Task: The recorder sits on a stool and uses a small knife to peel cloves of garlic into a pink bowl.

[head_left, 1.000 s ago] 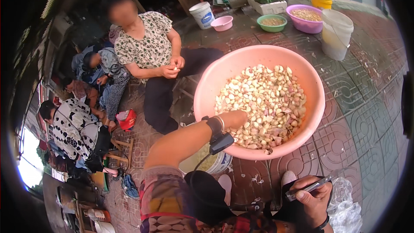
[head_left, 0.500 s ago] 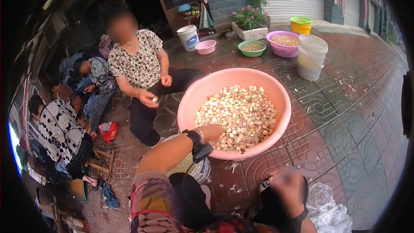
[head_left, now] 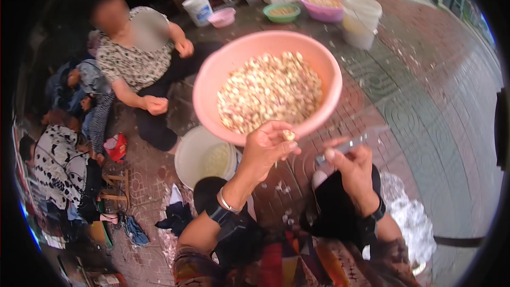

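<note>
A garlic clove [head_left: 288, 135] is pinched between the thumb and fingers of my left hand [head_left: 263, 150], just in front of the large pink basin [head_left: 206, 103]. Heaped garlic cloves [head_left: 265, 87], pale with purplish skins, fill much of that basin. My right hand [head_left: 355, 172] is closed around a small metal-bladed knife [head_left: 341, 149], held above my right knee with its blade pointing up and to the right; its handle is mostly hidden. Below my left wrist, a white bucket [head_left: 184, 154] holds pale cloves.
A co-worker [head_left: 135, 56] sits at the left of the basin; more people [head_left: 61, 162] sit farther left near a wooden stool [head_left: 116, 186]. A purple basin [head_left: 321, 13], a green bowl [head_left: 281, 17] and a whitish bucket [head_left: 361, 24] stand behind. Clear plastic [head_left: 406, 215] lies at my right.
My left hand has come out of the basin with a garlic clove. My right hand has risen with the knife, which now shows plainly. The whole view has shifted, with the basin higher in it.
</note>
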`<state>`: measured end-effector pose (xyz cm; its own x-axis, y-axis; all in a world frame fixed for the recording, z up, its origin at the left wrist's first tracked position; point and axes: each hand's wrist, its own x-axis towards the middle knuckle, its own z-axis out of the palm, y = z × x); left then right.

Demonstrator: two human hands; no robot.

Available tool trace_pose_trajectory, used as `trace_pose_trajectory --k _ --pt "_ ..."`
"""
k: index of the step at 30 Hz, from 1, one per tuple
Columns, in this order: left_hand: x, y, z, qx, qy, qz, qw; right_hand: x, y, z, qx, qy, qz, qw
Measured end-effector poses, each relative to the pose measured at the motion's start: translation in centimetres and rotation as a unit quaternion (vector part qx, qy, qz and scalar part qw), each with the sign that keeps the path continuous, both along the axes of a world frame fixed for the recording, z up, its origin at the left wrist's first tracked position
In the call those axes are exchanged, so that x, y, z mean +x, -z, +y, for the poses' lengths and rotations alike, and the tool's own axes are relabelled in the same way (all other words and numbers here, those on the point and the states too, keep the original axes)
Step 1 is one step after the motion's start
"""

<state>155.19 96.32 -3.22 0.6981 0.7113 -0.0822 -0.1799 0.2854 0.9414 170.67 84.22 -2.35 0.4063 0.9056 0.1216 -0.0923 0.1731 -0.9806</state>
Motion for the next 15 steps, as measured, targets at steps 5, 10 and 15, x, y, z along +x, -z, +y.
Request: trace_pose_trajectory --k 5,10,15 --pt "-0.2 1.3 -3.3 0.059 -0.094 -0.011 0.994 -0.4 -0.5 1.5 0.05 0.009 0.048 0.998" --pt "-0.5 3.4 -3.7 0.245 -0.141 0.003 0.959 -1.9 1.6 2.4 0.042 -0.015 0.096 0.994" --pt "-1.0 3.5 -4.1 0.345 -0.147 0.089 0.923 -2.4 1.7 2.6 0.023 -0.033 0.072 0.997"
